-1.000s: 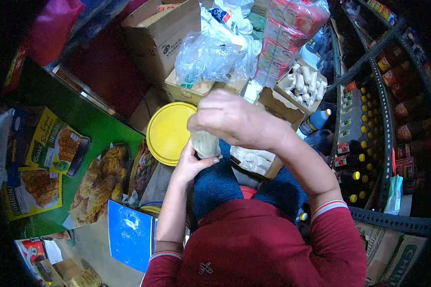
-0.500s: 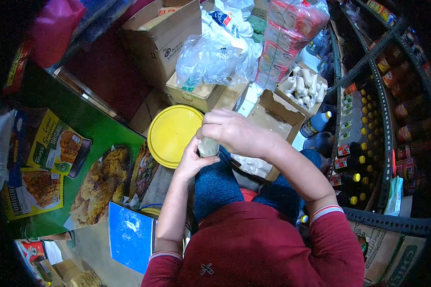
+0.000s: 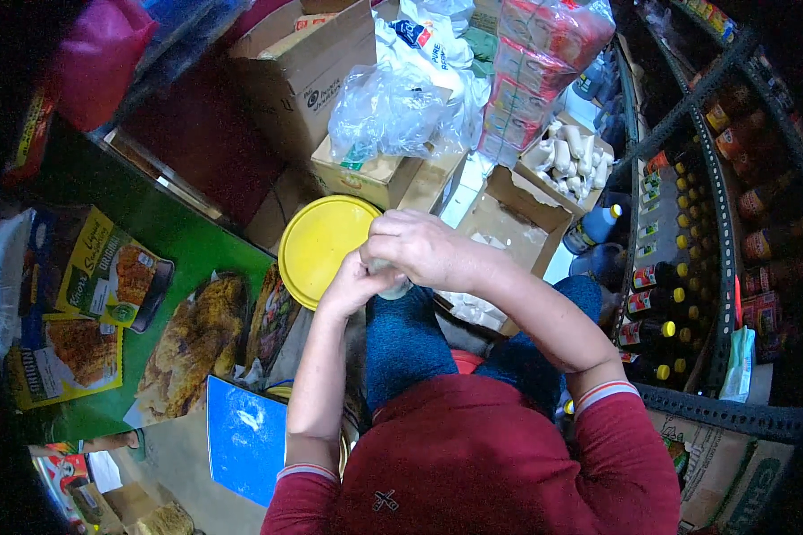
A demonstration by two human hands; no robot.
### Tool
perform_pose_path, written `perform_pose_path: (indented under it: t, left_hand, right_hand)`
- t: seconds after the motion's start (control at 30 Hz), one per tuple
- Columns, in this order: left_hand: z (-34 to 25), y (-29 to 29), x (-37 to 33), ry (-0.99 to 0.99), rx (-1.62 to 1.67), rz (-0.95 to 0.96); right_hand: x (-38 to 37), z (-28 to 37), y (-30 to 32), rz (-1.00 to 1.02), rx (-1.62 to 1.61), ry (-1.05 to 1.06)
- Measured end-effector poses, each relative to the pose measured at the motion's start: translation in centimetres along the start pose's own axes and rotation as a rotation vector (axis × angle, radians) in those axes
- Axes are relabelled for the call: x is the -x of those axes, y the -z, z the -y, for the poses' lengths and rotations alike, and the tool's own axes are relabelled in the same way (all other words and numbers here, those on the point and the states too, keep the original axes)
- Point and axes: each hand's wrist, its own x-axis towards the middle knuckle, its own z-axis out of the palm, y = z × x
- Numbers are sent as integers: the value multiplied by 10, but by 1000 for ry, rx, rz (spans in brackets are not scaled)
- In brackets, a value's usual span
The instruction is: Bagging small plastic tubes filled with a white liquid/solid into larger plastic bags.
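Note:
In front of my lap, a small clear plastic bag of whitish stuff [image 3: 396, 288] is held between my two hands. My left hand [image 3: 355, 283] wraps round its side with the fingers closed. Bent over the bag's top are the closed fingers of my right hand [image 3: 424, 245], which hide most of the bag. Just beyond and left of my hands sits a round yellow lid [image 3: 317, 254]. An open cardboard box [image 3: 544, 234] with whitish scraps lies to the right. Past it, another box holds several small filled white bags [image 3: 573, 160].
Shelves of bottles [image 3: 660, 272] line the right side. Ahead stand a tall carton [image 3: 317, 98], a clear plastic bag [image 3: 388, 111] and stacked red packs [image 3: 517, 94]. A green printed panel [image 3: 174, 312] and a blue board [image 3: 245, 446] are at left.
My right hand has shifted and turned down over the bag's top, closer to the left hand. Less of the bag shows now. The view has shifted slightly.

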Motion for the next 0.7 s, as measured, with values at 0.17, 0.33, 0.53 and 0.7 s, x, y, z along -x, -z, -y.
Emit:
perform_pose_path:
  t: [0.17,0.33,0.53,0.7]
  left_hand:
    - [8,-1,-4,49,67,-68]
    - [21,-14,-9,-243,-353,-222]
    - [43,-3,-2,-479,-616,-306]
    - [39,-13,1,-431,-623,-372]
  right_hand:
    - [6,-12,-3,-63,-41,-93]
    - [21,-31,-27,-179,-126,-223]
    - [15,-24,-33,-229,-182,-229]
    - [17,-29,-27,-56,-129,-203]
